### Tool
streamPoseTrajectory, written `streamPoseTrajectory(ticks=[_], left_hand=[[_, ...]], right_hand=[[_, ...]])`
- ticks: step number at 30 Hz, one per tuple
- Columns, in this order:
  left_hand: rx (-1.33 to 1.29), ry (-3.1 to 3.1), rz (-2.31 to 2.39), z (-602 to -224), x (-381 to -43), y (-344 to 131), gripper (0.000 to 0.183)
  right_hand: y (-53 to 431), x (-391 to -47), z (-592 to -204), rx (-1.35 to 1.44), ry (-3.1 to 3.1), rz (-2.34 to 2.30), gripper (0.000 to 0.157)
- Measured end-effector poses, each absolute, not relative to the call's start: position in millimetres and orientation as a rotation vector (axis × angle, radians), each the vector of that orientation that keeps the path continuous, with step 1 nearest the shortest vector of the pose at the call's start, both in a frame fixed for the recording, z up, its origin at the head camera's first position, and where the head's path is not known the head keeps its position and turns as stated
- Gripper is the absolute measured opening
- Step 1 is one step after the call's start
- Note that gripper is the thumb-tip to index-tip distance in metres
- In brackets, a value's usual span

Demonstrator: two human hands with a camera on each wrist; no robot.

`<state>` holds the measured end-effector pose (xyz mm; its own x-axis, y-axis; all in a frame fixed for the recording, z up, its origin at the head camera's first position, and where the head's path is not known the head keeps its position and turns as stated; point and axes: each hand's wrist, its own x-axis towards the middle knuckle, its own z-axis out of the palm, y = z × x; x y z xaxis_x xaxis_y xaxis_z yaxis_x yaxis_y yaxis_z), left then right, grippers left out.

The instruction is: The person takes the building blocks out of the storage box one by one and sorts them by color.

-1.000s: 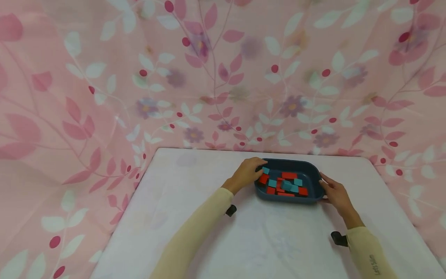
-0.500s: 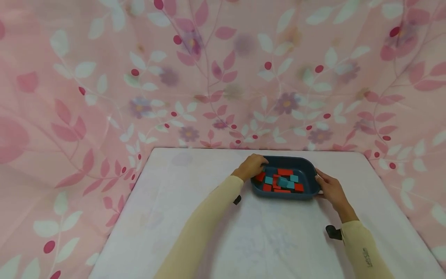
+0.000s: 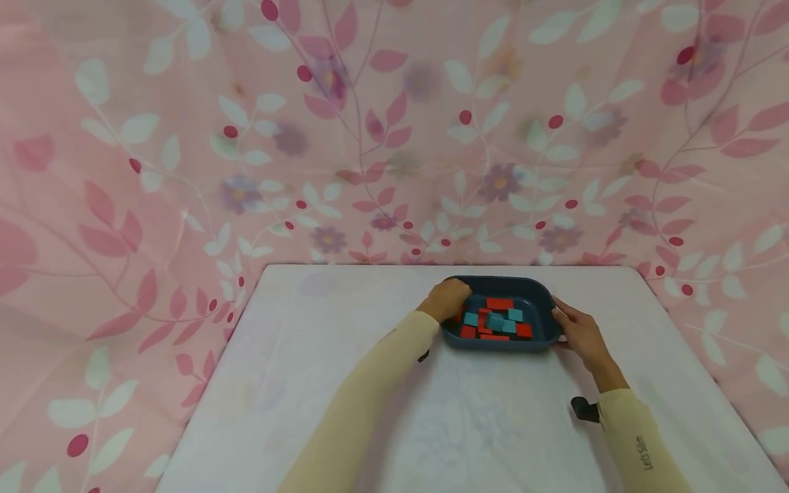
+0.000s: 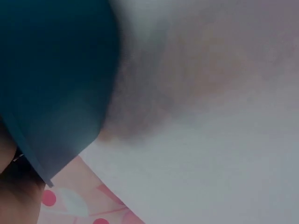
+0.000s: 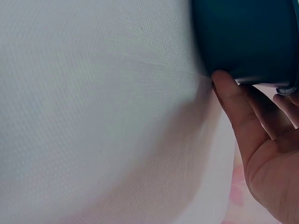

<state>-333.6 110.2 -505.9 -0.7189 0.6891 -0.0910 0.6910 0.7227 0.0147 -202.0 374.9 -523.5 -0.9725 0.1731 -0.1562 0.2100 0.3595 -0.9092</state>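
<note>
A dark blue tray (image 3: 536,322) with rounded corners and raised walls is at the far part of the table. Flat red blocks (image 3: 500,302) and light blue blocks (image 3: 515,315) lie loosely inside it, one blue block on top of the others. My left hand (image 3: 448,299) reaches over the tray's left end, its fingertips hidden inside, above the blocks there. In the left wrist view the tray wall (image 4: 60,84) covers most of that hand. My right hand (image 3: 582,337) grips the tray's right end, with fingers (image 5: 233,100) against its lower outside in the right wrist view.
A white cloth covers the table (image 3: 345,322). Behind it hangs a pink floral cloth (image 3: 394,137), also along the sides. Black wrist devices (image 3: 585,409) hang below the sleeves.
My left hand has moved further over the tray's left end, hiding the blue block there. My right hand keeps its hold on the tray. The whole view has shifted slightly.
</note>
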Motion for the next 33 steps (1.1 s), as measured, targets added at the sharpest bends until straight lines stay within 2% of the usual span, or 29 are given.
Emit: streamPoseTrajectory(ticks=[11, 15, 21, 27, 33], left_hand=[[1.115, 2.879, 0.063, -506.8, -327.2, 109.2, 0.014], [1.119, 2.880, 0.262, -497.4, -330.0, 101.9, 0.024], [1.244, 2.955, 0.341, -479.1, -332.6, 79.1, 0.042], [1.241, 2.977, 0.490, -466.6, -338.2, 49.3, 0.036], [1.095, 3.008, 0.548, -472.0, -345.0, 17.6, 0.035]], right_hand=[[373.8, -201.2, -522.5, 0.375, 2.565, -1.690, 0.054], [374.7, -200.6, -522.8, 0.359, 2.572, -1.696, 0.055], [374.2, -200.7, -523.2, 0.340, 2.566, -1.697, 0.055], [374.2, -199.2, -522.8, 0.338, 2.565, -1.692, 0.055], [373.9, -199.7, -522.1, 0.321, 2.549, -1.712, 0.055]])
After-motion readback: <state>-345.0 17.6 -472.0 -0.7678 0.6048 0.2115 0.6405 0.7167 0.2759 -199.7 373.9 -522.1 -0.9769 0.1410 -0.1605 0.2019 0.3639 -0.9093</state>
